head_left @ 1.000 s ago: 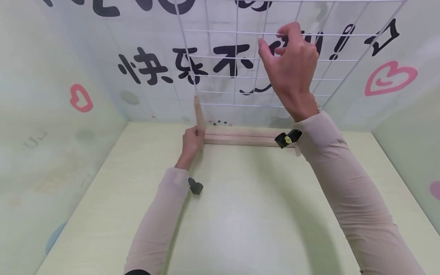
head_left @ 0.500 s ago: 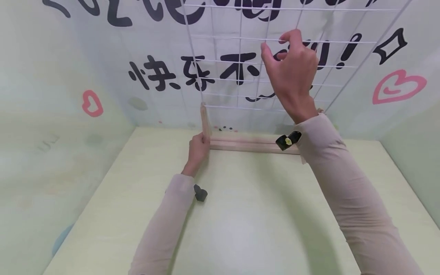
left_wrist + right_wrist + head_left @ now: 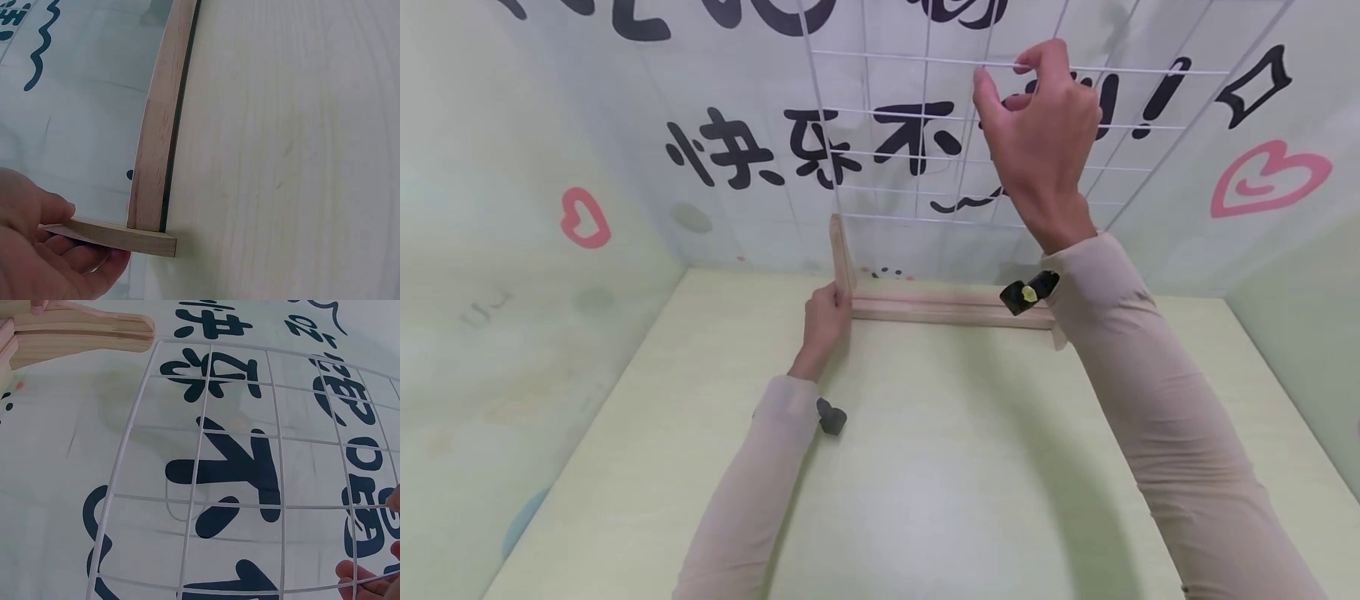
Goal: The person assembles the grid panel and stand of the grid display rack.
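Note:
In the head view, my left hand (image 3: 823, 321) grips the upright end piece (image 3: 841, 250) of a pale wooden stand. Thumb and fingers lie on either side of that piece (image 3: 150, 240) in the left wrist view. A long wooden crossbar (image 3: 955, 315) runs right from it along the tabletop. My right hand (image 3: 1045, 133) holds a white wire grid panel (image 3: 925, 58), raised and tilted above the stand; its fingertips (image 3: 369, 581) curl at the wires. The grid's lower left corner is close to the top of the upright; whether they touch, I cannot tell. My right forearm partly covers the stand's right end.
The pale tabletop (image 3: 910, 467) spreads in front of the stand. Behind it rises a backdrop (image 3: 730, 225) with large black writing. Printed side walls (image 3: 512, 250) bound the table left and right.
The head view dips and swings slightly, shifting everything a little. Both hands keep their holds; the grid and wooden stand stay nearly in place relative to each other.

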Motion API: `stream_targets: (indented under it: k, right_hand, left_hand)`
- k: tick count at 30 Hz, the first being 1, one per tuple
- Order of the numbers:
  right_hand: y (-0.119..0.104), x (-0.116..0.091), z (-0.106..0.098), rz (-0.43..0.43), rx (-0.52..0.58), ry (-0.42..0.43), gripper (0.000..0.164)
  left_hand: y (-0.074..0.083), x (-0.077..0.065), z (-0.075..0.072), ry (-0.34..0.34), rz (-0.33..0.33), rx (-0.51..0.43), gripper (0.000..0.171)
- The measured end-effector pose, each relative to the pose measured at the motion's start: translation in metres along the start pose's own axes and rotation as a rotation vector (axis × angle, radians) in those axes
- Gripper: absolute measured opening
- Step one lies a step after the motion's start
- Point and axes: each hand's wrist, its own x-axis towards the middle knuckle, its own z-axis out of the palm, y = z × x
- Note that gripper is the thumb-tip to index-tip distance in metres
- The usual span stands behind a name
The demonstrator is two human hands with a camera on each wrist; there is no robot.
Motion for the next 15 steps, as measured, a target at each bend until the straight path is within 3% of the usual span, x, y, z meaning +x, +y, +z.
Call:
stream_targets:
  k: [15]
  right_hand:
    - [-0.0008,-0.0009,0.0051,0.038,0.033,-0.029,0.046]
  left_hand:
    - [-0.0021,0.0014,0.0012,0.017,0.001,-0.004,0.034]
